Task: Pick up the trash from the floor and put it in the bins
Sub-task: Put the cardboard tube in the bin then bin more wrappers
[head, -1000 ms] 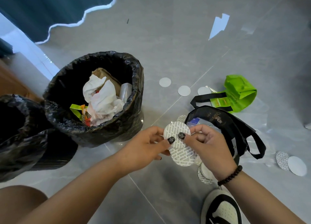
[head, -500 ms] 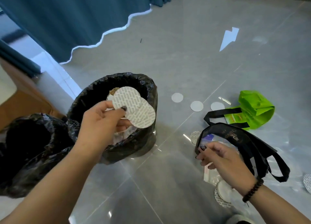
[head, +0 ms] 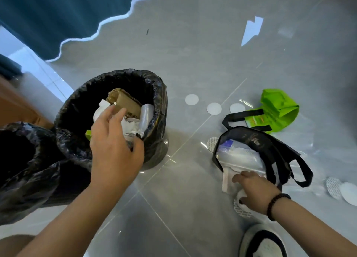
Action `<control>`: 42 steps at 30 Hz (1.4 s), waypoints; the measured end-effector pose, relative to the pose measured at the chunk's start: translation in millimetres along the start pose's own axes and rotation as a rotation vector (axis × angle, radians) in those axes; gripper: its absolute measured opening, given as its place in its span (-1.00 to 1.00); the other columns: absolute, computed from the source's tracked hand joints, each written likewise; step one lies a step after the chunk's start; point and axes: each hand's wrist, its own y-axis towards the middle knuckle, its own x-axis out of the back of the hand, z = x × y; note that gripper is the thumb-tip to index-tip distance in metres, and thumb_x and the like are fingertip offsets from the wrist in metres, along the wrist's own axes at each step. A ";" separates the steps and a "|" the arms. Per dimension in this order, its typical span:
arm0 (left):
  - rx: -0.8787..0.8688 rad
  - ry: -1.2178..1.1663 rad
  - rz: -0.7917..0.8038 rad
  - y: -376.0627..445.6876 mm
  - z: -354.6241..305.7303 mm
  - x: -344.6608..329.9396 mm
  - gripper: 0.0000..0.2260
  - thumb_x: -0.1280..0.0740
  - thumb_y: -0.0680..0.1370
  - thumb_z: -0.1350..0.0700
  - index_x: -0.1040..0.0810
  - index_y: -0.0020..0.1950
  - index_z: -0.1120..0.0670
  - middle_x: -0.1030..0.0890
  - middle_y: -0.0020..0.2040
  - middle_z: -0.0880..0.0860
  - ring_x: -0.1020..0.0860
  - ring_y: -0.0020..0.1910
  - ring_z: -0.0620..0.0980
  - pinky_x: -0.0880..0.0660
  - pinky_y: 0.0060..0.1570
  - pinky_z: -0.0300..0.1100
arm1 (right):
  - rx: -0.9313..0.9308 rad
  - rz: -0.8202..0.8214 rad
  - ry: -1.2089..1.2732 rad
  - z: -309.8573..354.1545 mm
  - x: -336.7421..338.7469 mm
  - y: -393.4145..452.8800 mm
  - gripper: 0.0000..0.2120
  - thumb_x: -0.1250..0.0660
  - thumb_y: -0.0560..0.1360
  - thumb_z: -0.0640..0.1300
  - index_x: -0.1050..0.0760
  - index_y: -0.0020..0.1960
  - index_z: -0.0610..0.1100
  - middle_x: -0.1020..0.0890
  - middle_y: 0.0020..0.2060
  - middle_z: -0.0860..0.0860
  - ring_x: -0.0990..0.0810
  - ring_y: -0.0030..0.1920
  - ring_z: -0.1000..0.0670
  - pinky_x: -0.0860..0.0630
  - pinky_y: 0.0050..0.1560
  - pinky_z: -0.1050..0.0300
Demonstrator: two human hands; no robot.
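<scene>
Two bins (head: 154, 94) left – bags (head: 270, 144) and discs (head: 214, 108) lie right.

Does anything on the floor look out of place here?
Yes. Round white discs lie scattered on the grey floor, and a green bag and a black bag lie collapsed beside them, not in the bin.
</scene>
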 end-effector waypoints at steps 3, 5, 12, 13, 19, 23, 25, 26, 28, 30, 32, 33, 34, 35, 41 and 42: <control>-0.262 0.049 -0.046 -15.9 -18.7 -13.7 -0.58 -0.34 0.37 0.24 -0.50 0.23 0.23 -0.37 0.35 0.28 -0.31 0.37 0.26 -0.24 0.29 0.17 | 0.001 0.047 -0.098 -16.7 -11.1 -0.3 -0.31 -0.41 0.39 0.04 -0.17 0.42 0.05 -0.29 0.36 0.03 -0.27 0.37 -0.04 -0.33 0.29 0.09; -0.376 0.021 -0.007 -30.0 -30.9 -24.8 -0.60 -0.35 0.35 0.25 -0.54 0.19 0.17 -0.40 0.35 0.26 -0.30 0.40 0.25 -0.26 0.26 0.20 | 0.000 0.048 -0.165 -23.3 -18.1 -3.9 -0.25 -0.42 0.37 0.08 -0.13 0.45 0.05 -0.22 0.39 0.02 -0.22 0.39 -0.05 -0.29 0.31 0.05; -0.444 -0.195 0.529 -110.1 -58.5 -84.2 -0.70 -0.24 0.34 0.14 -0.52 0.05 -0.03 -0.50 0.21 -0.04 -0.44 0.23 -0.05 -0.29 0.14 -0.22 | 0.023 -0.013 -0.217 -35.4 -34.1 -4.9 -0.46 -0.41 0.36 0.03 -0.34 0.29 0.01 -0.32 0.29 -0.02 -0.26 0.32 -0.09 -0.25 0.25 0.02; -0.423 -0.207 0.594 -116.9 -60.1 -91.5 -0.71 -0.21 0.33 0.10 -0.52 0.03 -0.05 -0.50 0.16 -0.08 -0.46 0.16 -0.09 -0.31 0.09 -0.27 | 0.029 -0.028 -0.193 -35.2 -32.8 -3.4 -0.55 -0.38 0.37 0.02 -0.39 0.23 0.01 -0.36 0.25 0.00 -0.28 0.30 -0.08 -0.25 0.21 0.03; -0.117 -0.293 0.725 -125.5 -69.6 -109.6 -0.70 -0.20 0.54 0.09 -0.43 0.26 -0.09 -0.42 0.22 -0.21 -0.37 0.22 -0.24 -0.29 0.14 -0.42 | -0.096 -0.183 0.495 -34.3 -23.3 -5.6 -0.77 -0.43 0.37 -0.07 -0.37 -0.31 0.09 -0.57 -0.28 0.11 -0.57 -0.15 -0.01 -0.44 -0.17 0.14; 0.098 -0.381 0.740 -123.8 -62.9 -114.3 -0.64 -0.25 0.56 0.05 -0.31 0.35 -0.09 -0.37 0.27 -0.19 -0.38 0.26 -0.24 -0.36 0.22 -0.33 | -0.165 -0.305 1.037 -22.4 -5.0 -9.6 -0.88 -0.46 0.39 -0.22 -0.53 -0.21 -0.08 -0.66 -0.26 -0.02 -0.62 -0.20 -0.01 -0.54 -0.33 0.17; 0.167 -0.397 0.756 -120.0 -57.1 -117.5 -0.63 -0.26 0.57 0.04 -0.29 0.36 -0.08 -0.36 0.27 -0.16 -0.40 0.22 -0.23 -0.38 0.20 -0.31 | -0.161 -0.307 1.142 -17.7 2.0 -8.0 -0.92 -0.42 0.44 -0.22 -0.55 -0.17 -0.09 -0.66 -0.22 -0.03 -0.60 -0.20 0.01 -0.50 -0.44 0.21; 0.183 -0.390 0.762 -117.9 -53.4 -121.3 -0.62 -0.26 0.57 0.04 -0.29 0.37 -0.07 -0.35 0.28 -0.15 -0.41 0.20 -0.21 -0.39 0.19 -0.30 | -0.167 -0.299 1.165 -16.1 4.4 -7.1 -0.93 -0.41 0.45 -0.22 -0.55 -0.16 -0.08 -0.65 -0.19 -0.04 -0.59 -0.19 0.01 -0.49 -0.47 0.21; 0.202 -0.361 0.789 -114.8 -47.5 -131.9 -0.61 -0.27 0.57 0.04 -0.29 0.38 -0.05 -0.34 0.31 -0.12 -0.41 0.23 -0.18 -0.39 0.22 -0.27 | -0.195 -0.275 1.149 -16.3 5.5 -4.6 -0.93 -0.36 0.49 -0.19 -0.54 -0.13 -0.04 -0.62 -0.13 -0.04 -0.58 -0.16 -0.02 -0.49 -0.50 0.21; 0.196 -0.314 0.837 -114.7 -44.9 -145.7 -0.59 -0.28 0.57 0.03 -0.30 0.40 -0.03 -0.32 0.36 -0.08 -0.38 0.30 -0.12 -0.36 0.28 -0.24 | -0.237 -0.260 1.069 -16.5 4.8 -2.9 -0.94 -0.32 0.52 -0.17 -0.53 -0.10 -0.03 -0.59 -0.07 -0.03 -0.57 -0.13 -0.01 -0.49 -0.48 0.24; 0.148 -0.263 0.865 -114.2 -48.4 -161.8 -0.58 -0.28 0.57 0.03 -0.29 0.42 0.00 -0.29 0.39 -0.03 -0.33 0.35 -0.06 -0.30 0.32 -0.23 | -0.254 -0.278 0.920 -18.3 2.7 -5.9 -0.90 -0.29 0.53 -0.17 -0.49 -0.12 0.01 -0.59 -0.06 -0.01 -0.56 -0.13 0.05 -0.45 -0.41 0.33; 0.123 -0.249 0.856 -113.0 -51.4 -169.8 -0.58 -0.28 0.57 0.05 -0.30 0.42 0.01 -0.30 0.38 -0.02 -0.31 0.36 -0.04 -0.29 0.32 -0.23 | -0.247 -0.294 0.855 -19.8 0.8 -8.1 -0.86 -0.29 0.53 -0.17 -0.48 -0.15 0.05 -0.60 -0.08 0.01 -0.56 -0.12 0.06 -0.44 -0.34 0.34; 0.101 -0.249 0.836 -112.0 -55.3 -178.3 -0.59 -0.28 0.57 0.08 -0.32 0.40 0.02 -0.31 0.37 -0.02 -0.30 0.35 -0.02 -0.30 0.31 -0.22 | -0.236 -0.307 0.809 -21.5 -1.0 -11.9 -0.81 -0.30 0.52 -0.17 -0.47 -0.19 0.09 -0.61 -0.10 0.05 -0.56 -0.10 0.07 -0.43 -0.26 0.36; 0.083 -0.248 0.810 -111.1 -59.6 -186.1 -0.61 -0.29 0.55 0.10 -0.35 0.38 0.02 -0.33 0.35 -0.01 -0.31 0.33 0.00 -0.31 0.29 -0.20 | -0.228 -0.315 0.782 -23.8 -3.1 -16.0 -0.77 -0.32 0.51 -0.17 -0.47 -0.23 0.13 -0.61 -0.12 0.10 -0.56 -0.08 0.09 -0.40 -0.20 0.37; -0.102 -0.112 0.780 -112.8 -69.0 -214.4 -0.58 -0.31 0.49 0.14 -0.41 0.35 0.04 -0.40 0.31 0.05 -0.38 0.24 0.09 -0.37 0.17 -0.10 | -0.249 -0.329 0.918 -30.2 -9.6 -26.4 -0.82 -0.39 0.46 -0.21 -0.59 -0.12 0.08 -0.63 -0.05 0.15 -0.56 0.02 0.14 -0.44 0.06 0.26; -0.122 -0.086 0.783 -113.3 -67.9 -217.4 -0.57 -0.32 0.48 0.13 -0.41 0.36 0.03 -0.40 0.29 0.06 -0.38 0.23 0.10 -0.36 0.15 -0.10 | -0.255 -0.333 0.939 -29.8 -8.9 -26.5 -0.83 -0.39 0.46 -0.22 -0.60 -0.10 0.06 -0.64 -0.04 0.13 -0.56 0.03 0.12 -0.46 0.06 0.24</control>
